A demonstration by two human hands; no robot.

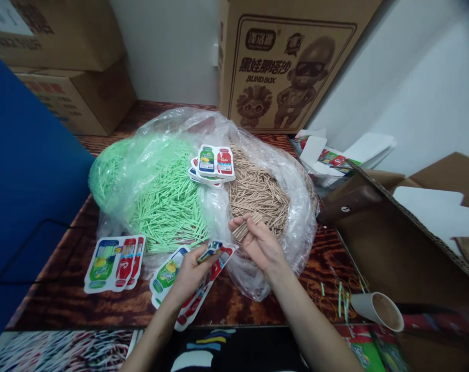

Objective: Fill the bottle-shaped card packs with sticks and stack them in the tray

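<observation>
My right hand (260, 243) is closed on a small bundle of thin brown sticks (240, 231), held at the front edge of the brown stick pile (258, 186) in its clear plastic bag. My left hand (196, 268) grips a printed card pack (221, 258) with green and red bottle pictures, tilted towards the right hand. Under and beside the left hand lie more such packs (165, 274). To the left is a heap of light green sticks (168, 206), partly covered by plastic. A small stack of cards (215, 163) rests between the two heaps.
Several finished-looking packs (114, 263) lie at the table's left front. A paper cup (377, 310) lies on its side at the right, near rubber bands and loose green sticks. An open carton (374, 232) stands right; a big printed box (284, 67) stands behind.
</observation>
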